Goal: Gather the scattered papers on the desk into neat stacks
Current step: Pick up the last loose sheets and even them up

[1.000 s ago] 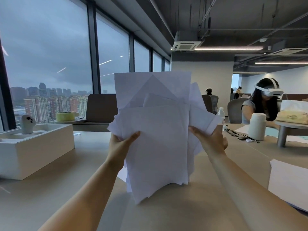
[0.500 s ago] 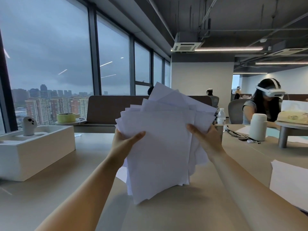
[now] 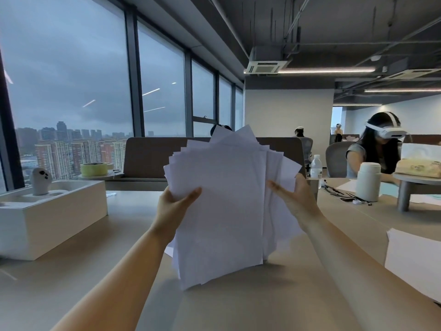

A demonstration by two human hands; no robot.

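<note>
Left grip [image 3: 173, 206] pinched the paper sheaf [image 3: 224, 211] at its left edge, thumb on front, fingers behind. Right grip [image 3: 298, 201] clasped the right edge, thumb in front. Sheaf stood upright between both grips above the bench [image 3: 238, 306], sheets fanned and uneven at the top, lower edge down at the bench surface; contact looked likely but unclear. Another paper stack [image 3: 412, 263] lay flat at the bench's right. White box [image 3: 47, 218] sat far left, white bottle [image 3: 368, 181] far right.

hidden: hands [image 3: 173, 207] partly behind papers [image 3: 222, 211] | cropped: right stack [image 3: 415, 263]
</note>
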